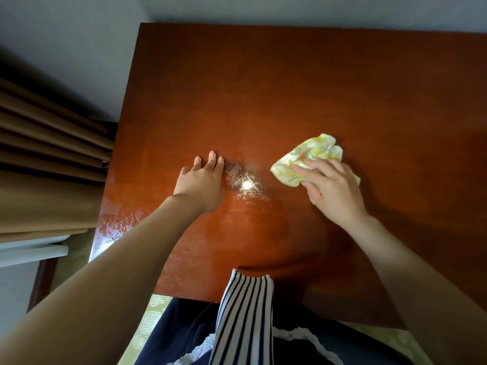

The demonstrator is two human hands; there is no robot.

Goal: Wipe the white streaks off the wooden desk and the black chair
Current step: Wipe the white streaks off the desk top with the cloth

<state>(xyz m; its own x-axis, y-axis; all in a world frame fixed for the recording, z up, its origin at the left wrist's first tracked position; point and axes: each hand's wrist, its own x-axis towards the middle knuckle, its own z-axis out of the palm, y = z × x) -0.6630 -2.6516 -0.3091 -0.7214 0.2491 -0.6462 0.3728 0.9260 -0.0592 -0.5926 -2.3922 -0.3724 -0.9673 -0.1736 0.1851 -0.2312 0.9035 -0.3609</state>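
The reddish-brown wooden desk (290,83) fills the view. White streaks (243,184) lie near its middle around a bright light glare, and a larger patch of white streaks (118,227) covers the left front edge. My left hand (203,183) rests flat on the desk, fingers straight, just left of the middle streaks. My right hand (332,185) presses a crumpled yellow-white cloth (313,156) onto the desk, to the right of the streaks, with the fingers spread over it. The black chair is not in view.
Brown curtains (47,159) hang at the left beside the desk. A grey wall (66,48) runs behind and to the left. My striped and dark clothing (242,322) touches the desk's front edge.
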